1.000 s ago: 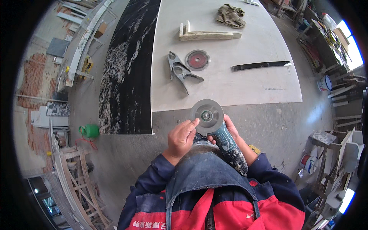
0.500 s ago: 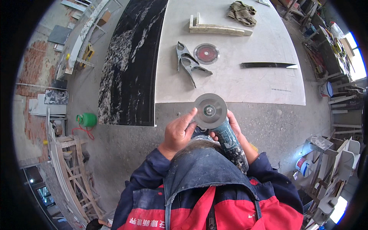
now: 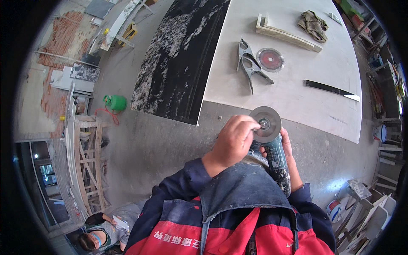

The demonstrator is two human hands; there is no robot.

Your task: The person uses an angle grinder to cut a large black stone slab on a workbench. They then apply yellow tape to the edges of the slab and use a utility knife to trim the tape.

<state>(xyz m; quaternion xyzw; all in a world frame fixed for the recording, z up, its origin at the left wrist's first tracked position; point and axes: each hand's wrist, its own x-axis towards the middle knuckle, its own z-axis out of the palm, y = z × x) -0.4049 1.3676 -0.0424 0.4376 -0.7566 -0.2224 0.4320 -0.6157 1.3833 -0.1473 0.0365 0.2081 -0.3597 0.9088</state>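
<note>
Right hand (image 3: 289, 148) mostly hidden behind grinder (image 3: 276, 163) (fingers unseen).

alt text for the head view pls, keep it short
A person's right hand grips an angle grinder while the left hand pinches the hub of its grey disc. Beyond lie a pale slab carrying a metal clamp and a red disc, beside a black stone slab.

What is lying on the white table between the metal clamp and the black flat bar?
In the head view, a red round cutting disc lies between the metal clamp and the black flat bar, close beside the clamp.
</note>
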